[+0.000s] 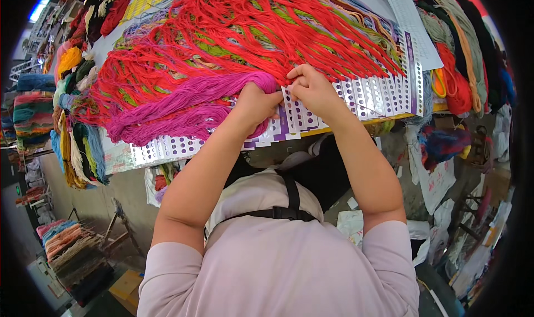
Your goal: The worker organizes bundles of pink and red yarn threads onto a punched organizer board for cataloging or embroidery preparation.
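A thick skein of magenta thread lies across the near left part of the table, its looped end at my left hand. The fingers of that hand are wrapped round the loop. Just to its right, my right hand is closed in a pinch over the top of a white punched card; what sits between its fingertips is too small to make out. Beyond both hands spread red threads, with green ones under them. To the right, their ends meet a row of overlapping punched cards.
Bundles of coloured yarn hang at the table's left and right ends. A long white sheet lies at the far right. Stacked yarn stands low on the left, and plastic bags lie on the floor at right.
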The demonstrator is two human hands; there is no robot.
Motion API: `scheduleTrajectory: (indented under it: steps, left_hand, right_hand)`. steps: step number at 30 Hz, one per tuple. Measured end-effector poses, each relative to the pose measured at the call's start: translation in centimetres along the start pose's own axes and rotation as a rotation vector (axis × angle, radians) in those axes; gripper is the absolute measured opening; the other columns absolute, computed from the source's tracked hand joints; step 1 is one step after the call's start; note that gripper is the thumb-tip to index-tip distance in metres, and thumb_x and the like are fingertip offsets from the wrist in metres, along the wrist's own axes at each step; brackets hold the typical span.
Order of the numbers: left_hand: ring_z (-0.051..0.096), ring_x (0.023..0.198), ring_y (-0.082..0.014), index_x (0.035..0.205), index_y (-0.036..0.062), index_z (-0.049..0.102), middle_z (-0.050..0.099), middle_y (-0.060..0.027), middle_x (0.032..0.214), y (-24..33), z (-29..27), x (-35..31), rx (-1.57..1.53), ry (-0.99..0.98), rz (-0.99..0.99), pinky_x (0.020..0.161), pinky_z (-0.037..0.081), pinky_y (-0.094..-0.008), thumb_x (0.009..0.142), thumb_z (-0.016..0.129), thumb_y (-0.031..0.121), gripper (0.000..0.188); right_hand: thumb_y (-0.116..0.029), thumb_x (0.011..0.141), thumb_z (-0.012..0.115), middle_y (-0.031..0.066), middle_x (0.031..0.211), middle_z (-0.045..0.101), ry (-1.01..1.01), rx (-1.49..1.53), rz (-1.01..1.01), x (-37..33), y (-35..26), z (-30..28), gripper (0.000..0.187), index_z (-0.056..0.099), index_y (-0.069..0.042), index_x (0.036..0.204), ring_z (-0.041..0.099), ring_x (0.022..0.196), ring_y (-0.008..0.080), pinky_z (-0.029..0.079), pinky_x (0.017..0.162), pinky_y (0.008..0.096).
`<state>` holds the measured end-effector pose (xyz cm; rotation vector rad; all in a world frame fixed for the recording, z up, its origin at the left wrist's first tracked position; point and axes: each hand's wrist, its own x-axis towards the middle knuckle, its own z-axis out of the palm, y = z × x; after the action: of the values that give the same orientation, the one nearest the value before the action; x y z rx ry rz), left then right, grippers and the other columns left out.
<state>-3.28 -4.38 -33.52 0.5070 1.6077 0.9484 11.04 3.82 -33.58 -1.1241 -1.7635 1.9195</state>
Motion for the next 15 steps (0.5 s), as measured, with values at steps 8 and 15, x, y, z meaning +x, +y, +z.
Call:
scheduleTrajectory:
  steps: [8, 15]
  left_hand:
    - [0.052, 0.052, -0.0085, 0.091, -0.0041, 0.065, 0.058, -0.0018, 0.068, -0.2, -0.3, 0.2, 0.002, -0.019, -0.038, 0.051, 0.05, -0.0248, 0.083, 0.064, 0.004, 0.011]
    - [0.057, 0.054, -0.0132, 0.077, -0.0049, 0.066, 0.058, -0.0049, 0.063, -1.1, -0.1, 0.8, 0.0, 0.015, 0.033, 0.049, 0.05, -0.0291, 0.081, 0.065, 0.008, 0.013]
  right_hand:
    - [-0.004, 0.087, 0.055, 0.0016, 0.072, 0.058, 0.035, 0.04, 0.033, 0.0, 0.2, -0.1, 0.023, 0.05, -0.001, 0.109, 0.051, 0.065, 0.0067, 0.039, 0.057, 0.0223]
    - [-0.005, 0.088, 0.056, 0.0017, 0.073, 0.058, 0.03, -0.011, -0.034, 0.3, 0.6, 0.3, 0.022, 0.05, -0.001, 0.109, 0.049, 0.063, 0.0055, 0.038, 0.055, 0.0213]
